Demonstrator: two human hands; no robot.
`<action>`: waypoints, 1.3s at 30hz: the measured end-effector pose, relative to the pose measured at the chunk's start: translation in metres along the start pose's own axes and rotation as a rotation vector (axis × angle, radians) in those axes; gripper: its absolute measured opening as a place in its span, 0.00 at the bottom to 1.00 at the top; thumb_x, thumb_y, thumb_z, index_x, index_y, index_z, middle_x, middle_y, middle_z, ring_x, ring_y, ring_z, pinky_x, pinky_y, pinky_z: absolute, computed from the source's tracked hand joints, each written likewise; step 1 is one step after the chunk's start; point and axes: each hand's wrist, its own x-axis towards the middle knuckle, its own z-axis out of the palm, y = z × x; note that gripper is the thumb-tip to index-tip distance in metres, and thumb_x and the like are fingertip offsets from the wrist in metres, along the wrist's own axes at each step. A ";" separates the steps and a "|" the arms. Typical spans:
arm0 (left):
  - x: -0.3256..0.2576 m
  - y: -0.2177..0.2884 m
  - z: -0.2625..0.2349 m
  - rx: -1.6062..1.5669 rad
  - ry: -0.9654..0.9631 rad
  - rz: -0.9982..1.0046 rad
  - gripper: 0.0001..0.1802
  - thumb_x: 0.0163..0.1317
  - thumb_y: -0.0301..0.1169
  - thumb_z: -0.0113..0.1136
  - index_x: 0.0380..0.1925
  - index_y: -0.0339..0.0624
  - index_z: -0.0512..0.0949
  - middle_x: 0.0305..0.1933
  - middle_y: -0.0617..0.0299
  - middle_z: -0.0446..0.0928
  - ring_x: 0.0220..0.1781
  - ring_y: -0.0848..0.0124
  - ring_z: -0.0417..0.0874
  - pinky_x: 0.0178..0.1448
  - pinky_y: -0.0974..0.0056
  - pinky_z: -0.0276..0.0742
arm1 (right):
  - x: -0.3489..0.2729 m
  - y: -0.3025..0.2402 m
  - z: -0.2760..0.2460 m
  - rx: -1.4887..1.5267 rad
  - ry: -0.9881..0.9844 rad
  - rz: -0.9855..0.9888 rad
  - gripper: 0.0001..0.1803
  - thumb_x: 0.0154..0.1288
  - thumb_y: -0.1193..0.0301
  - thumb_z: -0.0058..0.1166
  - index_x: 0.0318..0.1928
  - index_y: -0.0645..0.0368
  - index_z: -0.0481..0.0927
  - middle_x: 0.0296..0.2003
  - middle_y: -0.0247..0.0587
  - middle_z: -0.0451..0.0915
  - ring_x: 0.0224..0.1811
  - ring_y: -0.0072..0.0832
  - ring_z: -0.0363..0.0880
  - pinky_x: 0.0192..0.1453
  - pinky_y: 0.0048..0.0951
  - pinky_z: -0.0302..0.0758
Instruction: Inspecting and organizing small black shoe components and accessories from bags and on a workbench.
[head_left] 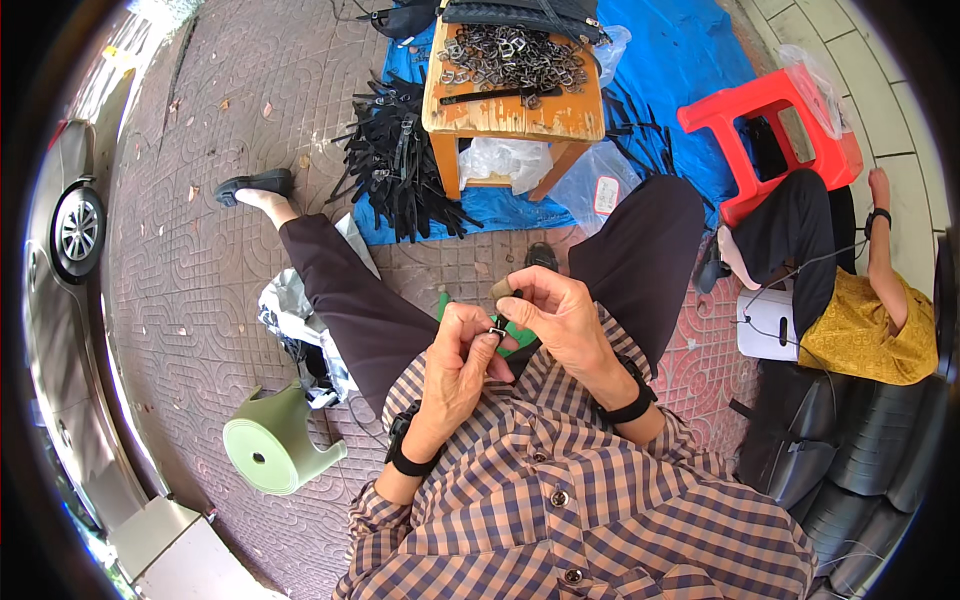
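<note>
Over my lap, both hands are closed on one small piece of work. My left hand (455, 370) pinches a small metal buckle (496, 332) between thumb and fingers. My right hand (565, 325), with a tan cover on one fingertip, grips a short black strap (507, 318) that meets the buckle. Whether the strap is threaded through is too small to tell. Ahead of me, a heap of metal buckles (515, 58) lies on a worn wooden stool (470, 120). One black strap (490, 97) rests at its front, and a thick bundle of black straps (400, 150) hangs down at its left.
Blue sheeting (665, 60) lies under the stool. At right are a red plastic stool (715, 115) and a seated person in a yellow top (870, 330). A pale green plastic piece (265, 440) stands at left, and a car (75, 300) is beyond it.
</note>
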 end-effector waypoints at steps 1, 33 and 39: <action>0.000 0.000 0.000 0.006 0.004 -0.005 0.05 0.70 0.24 0.47 0.42 0.38 0.63 0.33 0.55 0.78 0.23 0.75 0.79 0.28 0.75 0.74 | 0.000 0.000 0.000 0.016 -0.017 -0.029 0.09 0.63 0.76 0.59 0.42 0.67 0.79 0.27 0.33 0.79 0.26 0.12 0.74 0.29 0.15 0.71; -0.009 0.005 0.002 -0.030 0.007 0.098 0.05 0.70 0.25 0.48 0.41 0.33 0.69 0.35 0.51 0.80 0.30 0.68 0.84 0.36 0.67 0.83 | -0.010 -0.019 0.003 -0.008 0.038 0.007 0.08 0.59 0.78 0.61 0.39 0.68 0.82 0.26 0.35 0.81 0.26 0.14 0.77 0.29 0.17 0.74; -0.010 0.002 0.007 0.238 0.107 0.175 0.04 0.69 0.21 0.49 0.41 0.32 0.70 0.35 0.53 0.80 0.33 0.68 0.85 0.36 0.68 0.84 | -0.012 -0.021 0.008 -0.090 0.092 -0.010 0.08 0.59 0.76 0.61 0.38 0.68 0.81 0.27 0.37 0.81 0.26 0.16 0.77 0.30 0.18 0.74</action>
